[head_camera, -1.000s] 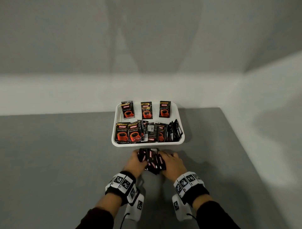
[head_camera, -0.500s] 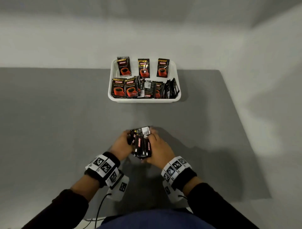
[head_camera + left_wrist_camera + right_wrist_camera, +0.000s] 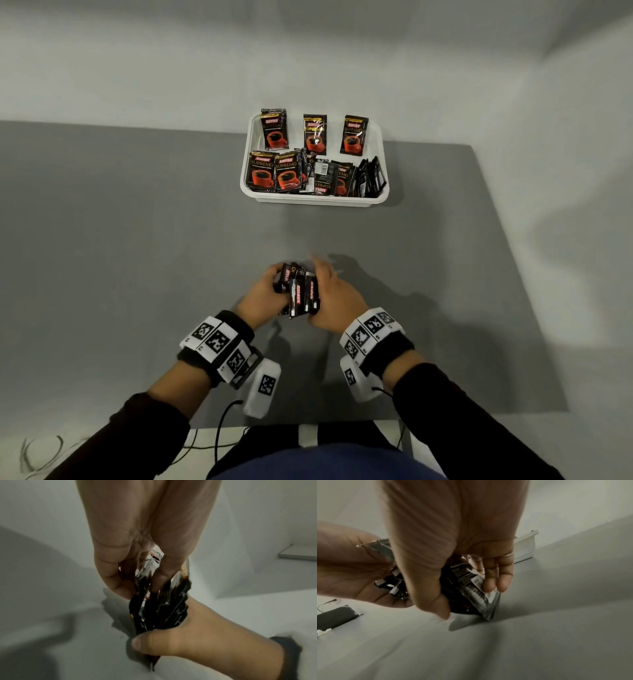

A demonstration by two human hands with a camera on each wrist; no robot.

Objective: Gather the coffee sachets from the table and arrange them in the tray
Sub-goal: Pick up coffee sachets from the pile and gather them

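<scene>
A bundle of black coffee sachets stands on edge on the grey table, squeezed between both hands. My left hand grips its left side, fingers curled round the packets. My right hand grips the right side, thumb at the near end and fingers at the far end of the sachets. The white tray sits at the far middle of the table. It holds a back row of three upright sachets and a crowded front row, some facing front, some on edge.
The grey table ends at a white wall behind the tray and at a right edge near the room corner. A black flat device with a cable lies on the floor to the left. Cables hang from my wrist cameras.
Both hands have drawn the bundle of sachets away from the tray's front wall toward me, squeezing it into a tighter upright stack. My head has tilted down, so the tray looks farther off.
</scene>
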